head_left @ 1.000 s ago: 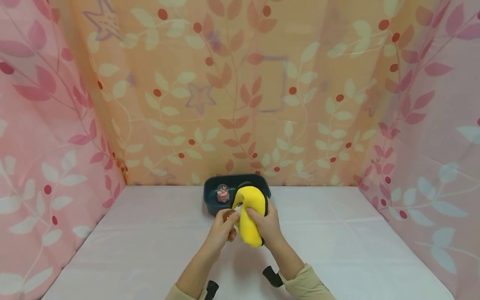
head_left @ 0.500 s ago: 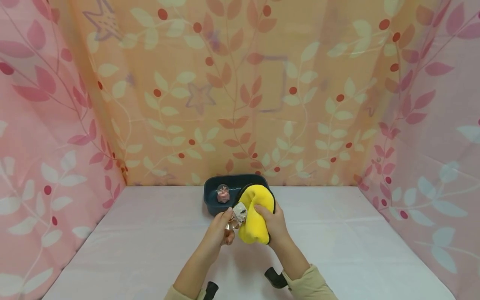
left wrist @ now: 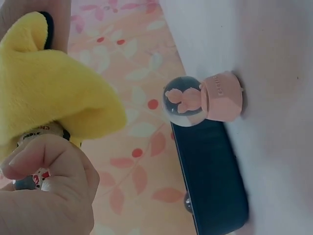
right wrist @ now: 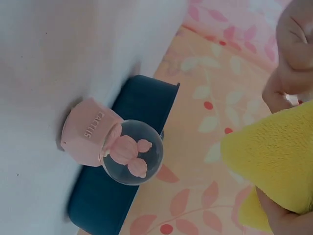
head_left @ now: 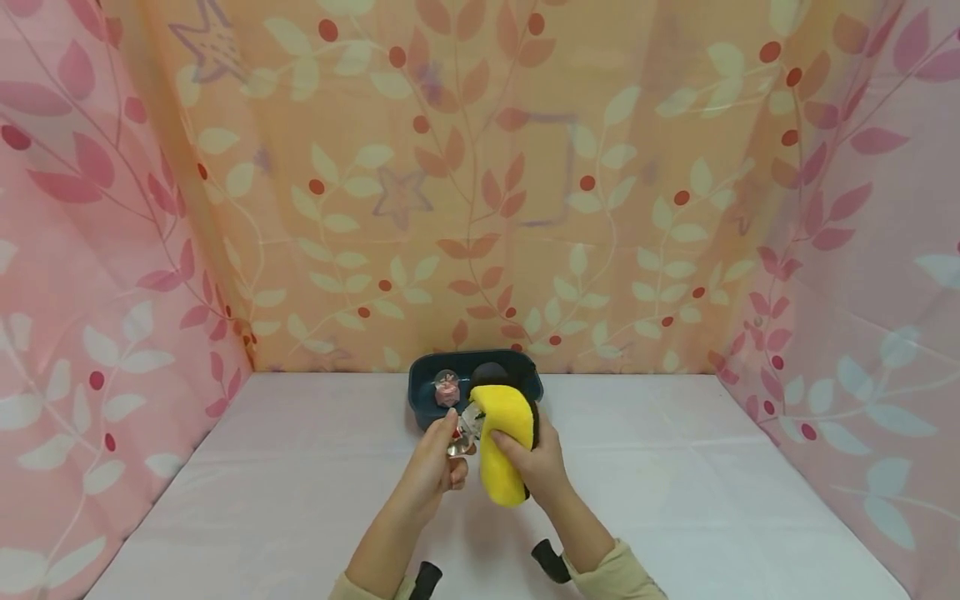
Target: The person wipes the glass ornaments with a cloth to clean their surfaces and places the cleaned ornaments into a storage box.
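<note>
Near the middle of the head view, my left hand (head_left: 429, 467) holds a small snow globe (head_left: 471, 421) with a whitish lettered base and a red-and-white figure inside, seen in part in the left wrist view. A yellow plush cloth (head_left: 504, 450) with a black border is gripped by my right hand (head_left: 542, 462), thumb on top. The cloth lies against the globe's base and hides some of it. In both wrist views a pink snow globe (right wrist: 129, 149) with a cactus figure stands upright on the table before the basin; hands and cloth cover that spot in the head view.
Behind the hands stands a dark blue basin (head_left: 429, 414). Inside it, at left, is another pink snow globe (head_left: 447, 390). A dark rounded shape (head_left: 489, 373) shows there, and I cannot tell what it is. A patterned curtain (head_left: 480, 208) hangs behind the white table (head_left: 300, 467).
The cloth has shifted over the small snow globe's base, uncovering more of it half a second ago and covering part again now. My right hand moved out rightward, then back.
</note>
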